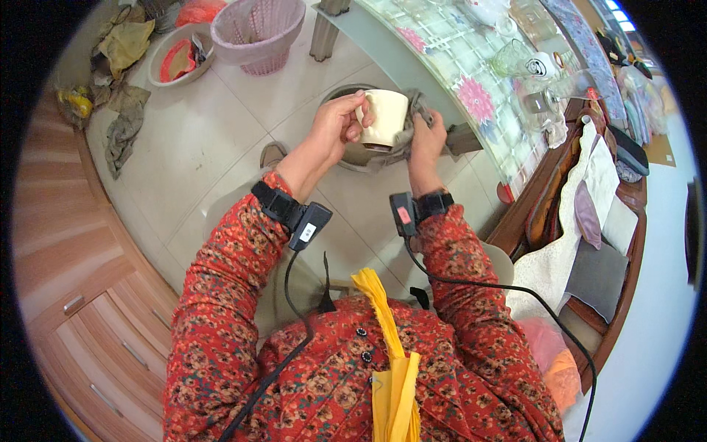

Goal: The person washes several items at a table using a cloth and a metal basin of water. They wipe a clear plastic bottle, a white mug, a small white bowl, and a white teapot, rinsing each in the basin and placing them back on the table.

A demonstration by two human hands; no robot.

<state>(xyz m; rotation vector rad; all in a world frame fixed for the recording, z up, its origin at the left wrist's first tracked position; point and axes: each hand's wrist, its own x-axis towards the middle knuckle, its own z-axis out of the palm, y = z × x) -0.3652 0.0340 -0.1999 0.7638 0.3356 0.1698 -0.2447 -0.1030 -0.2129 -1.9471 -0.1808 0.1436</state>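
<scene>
A cream-coloured cup (385, 120) with a dark base is tilted in front of me. My left hand (339, 122) grips it by the handle side, with the thumb near the rim. A wet-looking grey cloth (411, 130) hangs at the cup's right side, and my right hand (427, 138) is closed on it. Some of the cloth drapes over the edge of a round basin (345, 160) on the floor below. The cup hides much of that basin, so its contents are hard to make out.
To the right, a glass-topped table (442, 69) with a flowered cover carries a panda-printed cup (538, 66), a green glass (509, 58) and other glassware. A pink plastic basket (257, 38) and a pale bowl (182, 77) stand on the floor. Wooden drawers (110, 353) line the left.
</scene>
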